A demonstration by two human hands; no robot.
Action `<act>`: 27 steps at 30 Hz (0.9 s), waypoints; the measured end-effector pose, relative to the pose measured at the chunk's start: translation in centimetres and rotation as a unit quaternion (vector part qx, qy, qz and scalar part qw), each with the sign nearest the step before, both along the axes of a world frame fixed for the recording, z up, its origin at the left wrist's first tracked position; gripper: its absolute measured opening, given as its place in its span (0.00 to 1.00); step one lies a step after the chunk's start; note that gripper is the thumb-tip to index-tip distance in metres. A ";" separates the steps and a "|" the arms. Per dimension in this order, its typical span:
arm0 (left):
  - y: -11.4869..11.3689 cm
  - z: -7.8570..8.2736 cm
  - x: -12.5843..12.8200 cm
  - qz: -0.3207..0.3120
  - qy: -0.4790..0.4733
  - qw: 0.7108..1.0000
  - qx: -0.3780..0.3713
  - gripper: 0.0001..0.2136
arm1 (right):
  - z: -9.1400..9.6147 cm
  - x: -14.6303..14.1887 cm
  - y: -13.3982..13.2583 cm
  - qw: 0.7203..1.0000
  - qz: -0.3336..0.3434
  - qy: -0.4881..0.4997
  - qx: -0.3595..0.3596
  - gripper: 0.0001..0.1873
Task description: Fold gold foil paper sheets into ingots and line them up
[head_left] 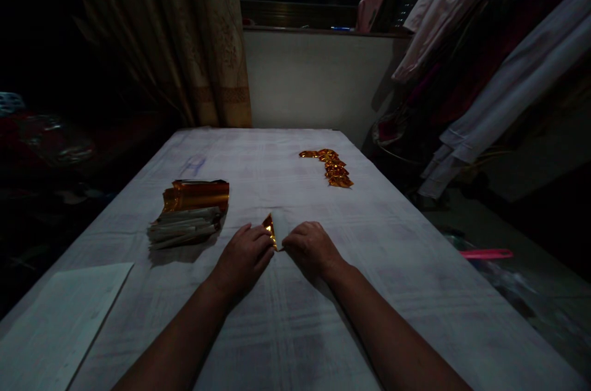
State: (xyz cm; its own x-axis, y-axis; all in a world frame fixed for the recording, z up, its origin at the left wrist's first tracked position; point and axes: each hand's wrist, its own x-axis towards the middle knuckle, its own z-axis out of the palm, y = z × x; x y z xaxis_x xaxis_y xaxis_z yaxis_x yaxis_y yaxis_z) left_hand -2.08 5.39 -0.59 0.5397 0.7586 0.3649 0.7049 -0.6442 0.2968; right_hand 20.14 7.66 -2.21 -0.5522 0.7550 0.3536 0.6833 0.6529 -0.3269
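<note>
A small folded piece of gold foil paper (269, 225) stands out as a bright pointed triangle over the middle of the table. My left hand (247, 255) has its fingers closed over the paper's left side and hides part of it. At the paper's lower right corner, my right hand (313, 246) pinches with its fingertips. To the left lies a stack of gold foil sheets (198, 195), with a thick pile of pale-edged papers (187, 226) in front. Several folded gold foil pieces (337, 170) form a curved row at the back right.
A checked white cloth covers the table (295, 329). A pale flat sheet (64, 317) lies at the front left. Behind the table are a curtain (203, 40) and a sill with a pink cup (368, 13). Clothes (508, 71) hang on the right, above a pink handle (487, 253).
</note>
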 end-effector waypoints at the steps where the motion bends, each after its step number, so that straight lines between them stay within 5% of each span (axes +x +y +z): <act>1: 0.0 0.0 0.0 0.001 0.000 1.000 -0.001 0.05 | -0.1 0.1 0.0 1.000 0.001 0.004 -0.006 0.04; 12: -0.3 0.4 -0.7 -0.029 0.001 0.999 -0.013 0.11 | -0.8 0.3 0.5 0.997 -0.038 0.069 -0.004 0.04; 27: -0.5 0.6 -1.1 -0.052 0.020 0.998 -0.033 0.14 | -0.1 -0.8 1.9 0.987 -0.073 0.089 -0.111 0.06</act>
